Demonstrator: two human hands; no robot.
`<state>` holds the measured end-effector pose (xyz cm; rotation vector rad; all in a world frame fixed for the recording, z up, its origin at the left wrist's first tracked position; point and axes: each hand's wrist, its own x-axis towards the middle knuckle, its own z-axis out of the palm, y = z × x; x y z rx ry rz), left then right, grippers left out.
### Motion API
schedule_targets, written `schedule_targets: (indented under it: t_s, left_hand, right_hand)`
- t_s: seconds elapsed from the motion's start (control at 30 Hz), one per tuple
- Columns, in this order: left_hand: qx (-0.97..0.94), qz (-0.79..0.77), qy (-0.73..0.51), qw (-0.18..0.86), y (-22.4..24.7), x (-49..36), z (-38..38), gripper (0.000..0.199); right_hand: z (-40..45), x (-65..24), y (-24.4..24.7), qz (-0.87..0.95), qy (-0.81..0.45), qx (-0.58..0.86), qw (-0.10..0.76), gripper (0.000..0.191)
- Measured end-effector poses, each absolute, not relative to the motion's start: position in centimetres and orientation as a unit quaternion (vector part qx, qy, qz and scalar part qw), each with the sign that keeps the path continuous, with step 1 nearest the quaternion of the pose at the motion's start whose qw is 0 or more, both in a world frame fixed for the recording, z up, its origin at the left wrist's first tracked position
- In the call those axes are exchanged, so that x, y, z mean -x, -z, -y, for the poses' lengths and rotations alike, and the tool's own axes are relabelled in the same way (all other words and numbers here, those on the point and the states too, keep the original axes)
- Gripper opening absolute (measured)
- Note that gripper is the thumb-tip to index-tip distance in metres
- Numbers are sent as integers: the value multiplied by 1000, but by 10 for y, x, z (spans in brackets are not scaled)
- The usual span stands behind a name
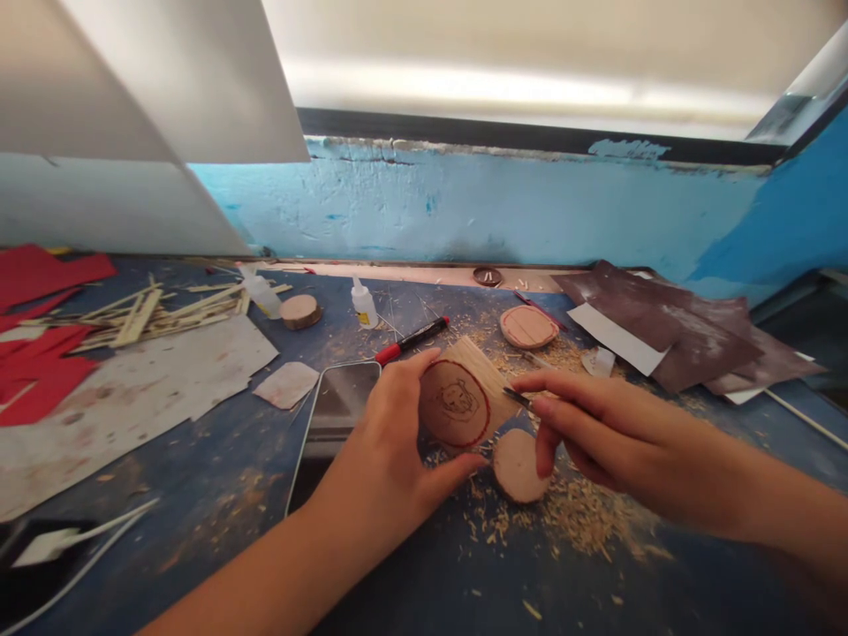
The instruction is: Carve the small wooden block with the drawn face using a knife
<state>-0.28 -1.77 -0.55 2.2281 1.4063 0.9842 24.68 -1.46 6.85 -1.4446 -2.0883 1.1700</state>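
Note:
A wooden disc [441,422] carries a dark line drawing inside a red ring. My left hand [397,433] grips it by its edge, fingers at the top and thumb low. Behind the disc shows a pale square piece of wood [487,362]; whether the two are joined I cannot tell. My right hand [596,433] pinches a thin dark metal tool [517,397], its tip at the right side of the square piece. Most of the tool is hidden by the fingers. A plain round wood slice [520,468] lies on the table under my right fingertips.
Wood shavings [589,512] cover the table around the slice. Behind stand glue bottles [364,303], a red-black marker [414,339] and a red-ringed wood slice [528,327]. A phone [341,402] lies left, sandpaper sheets [702,340] right, wood sticks [152,314] far left.

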Motion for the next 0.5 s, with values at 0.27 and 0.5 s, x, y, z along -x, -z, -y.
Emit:
schedule_targets:
  t_s: [0.27,0.5]
  left_hand:
    - [-788,-472,-370,139,4,2,21,96]
    - [-786,-467,-384,129,6,-3,26,85]
  right_hand:
    - [27,-240,-75,824,-238,453,242,29]
    - [33,-231,-73,844,-207,440,225,30]
